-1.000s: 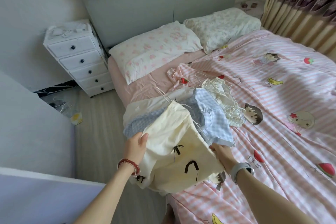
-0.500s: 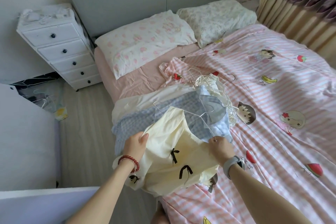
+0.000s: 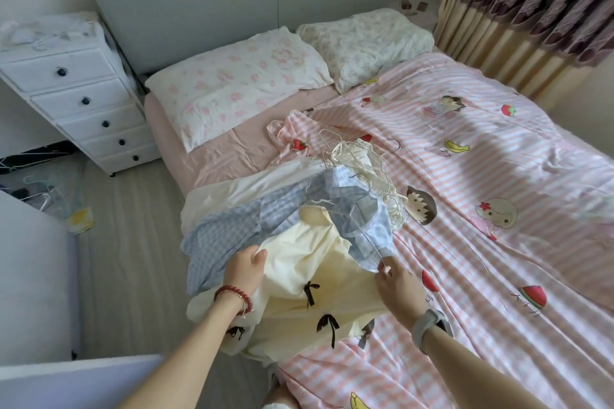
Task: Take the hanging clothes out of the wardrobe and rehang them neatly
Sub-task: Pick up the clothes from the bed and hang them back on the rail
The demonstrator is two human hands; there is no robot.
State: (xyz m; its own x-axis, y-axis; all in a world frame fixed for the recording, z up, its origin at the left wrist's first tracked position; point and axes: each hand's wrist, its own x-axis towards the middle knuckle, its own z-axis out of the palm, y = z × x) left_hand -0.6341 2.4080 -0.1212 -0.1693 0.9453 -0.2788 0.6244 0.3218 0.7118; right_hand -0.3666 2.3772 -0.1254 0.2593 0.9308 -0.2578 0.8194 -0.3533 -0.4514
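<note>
A pile of clothes on white wire hangers lies at the near left edge of the bed. On top is a pale yellow garment (image 3: 305,269) with small black bows. My left hand (image 3: 244,271) grips its left edge. My right hand (image 3: 395,279) pinches the end of a white wire hanger (image 3: 345,219) at the garment's right side. Under it lie a blue checked garment (image 3: 232,226), a white garment (image 3: 239,188) and a cream strappy piece (image 3: 357,159) tangled with more hangers.
The bed has a pink striped cartoon cover (image 3: 481,176) and two pillows (image 3: 239,83). A white drawer unit (image 3: 76,100) stands left of the bed. Loose hangers and litter (image 3: 50,196) lie on the floor. Curtains (image 3: 531,10) hang at the right.
The view has shifted right and closer to the bed. My right hand slid outward along the hanger to its right end. My left hand keeps its grip on the yellow garment's edge.
</note>
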